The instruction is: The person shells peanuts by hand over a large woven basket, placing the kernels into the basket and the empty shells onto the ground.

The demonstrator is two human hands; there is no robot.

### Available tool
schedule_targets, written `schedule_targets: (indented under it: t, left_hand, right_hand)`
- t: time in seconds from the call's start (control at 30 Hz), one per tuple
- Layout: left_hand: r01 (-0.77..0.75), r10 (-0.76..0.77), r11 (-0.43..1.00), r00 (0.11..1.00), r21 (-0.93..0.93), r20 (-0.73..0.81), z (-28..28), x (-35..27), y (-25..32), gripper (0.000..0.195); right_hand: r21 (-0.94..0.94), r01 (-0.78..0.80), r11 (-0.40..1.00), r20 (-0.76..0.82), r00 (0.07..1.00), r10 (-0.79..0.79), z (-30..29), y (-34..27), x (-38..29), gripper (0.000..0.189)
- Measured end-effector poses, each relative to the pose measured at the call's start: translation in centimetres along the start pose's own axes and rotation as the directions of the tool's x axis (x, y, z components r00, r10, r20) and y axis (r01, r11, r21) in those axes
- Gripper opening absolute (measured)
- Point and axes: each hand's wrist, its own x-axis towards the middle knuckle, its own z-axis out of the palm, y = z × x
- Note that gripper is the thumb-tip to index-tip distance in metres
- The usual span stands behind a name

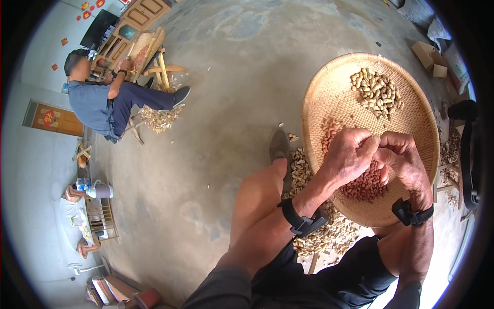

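Note:
My left hand [353,154] and my right hand [399,156] meet over a round woven basket tray [328,81], thumbs and fingertips pinched together. Whatever may lie between the fingertips is hidden by them. Beneath my hands, a heap of shelled reddish peanut kernels [362,187] lies at the tray's near side. More kernels [330,131] are spread along its left side, partly covered by my left hand. Toward the far side sits a pile of unshelled peanuts [376,92]. A black strap with a device is around each wrist.
Broken peanut shells [328,235] litter the floor below the tray, beside my shoe [279,145]. A co-worker [92,96] sits at the far left with another woven tray [144,50] on a wooden stand. A cardboard box [428,58] and sacks stand at the right.

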Motion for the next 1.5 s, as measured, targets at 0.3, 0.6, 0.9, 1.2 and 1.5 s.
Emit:
schedule_targets:
  t: [0.3, 0.6, 0.9, 1.2, 1.5]
  left_hand:
    - [-0.030, 0.060, 0.865, 0.997, -0.502, 0.044, 0.4, -0.1, -0.4, 0.024]
    - [-0.032, -0.017, 0.935, 0.991, -0.353, -0.133, 1.4, 0.1, -0.7, 0.033]
    - [0.024, -0.054, 0.945, 0.995, -0.327, -0.083, 0.6, 0.1, 0.0, 0.033]
    - [0.101, -0.091, 0.952, 0.995, -0.290, 0.047, 0.0, -0.1, 0.8, 0.028]
    - [0.047, -0.070, 0.944, 0.996, -0.327, -0.058, 0.1, 0.0, 1.1, 0.028]
  right_hand:
    - [0.045, 0.003, 0.999, -0.063, 0.998, 0.000, 0.6, -0.7, 0.1, 0.014]
    - [0.198, 0.020, 0.980, -0.047, 0.999, -0.011, -0.3, 0.2, 0.1, 0.020]
    - [0.158, -0.017, 0.987, 0.043, 0.999, 0.010, -0.7, 0.0, 0.1, 0.022]
    - [0.128, -0.040, 0.991, 0.077, 0.997, 0.030, -0.6, 0.1, -0.3, 0.035]
    - [0.100, 0.018, 0.995, 0.029, 0.999, -0.022, 0.5, 0.0, 0.0, 0.039]
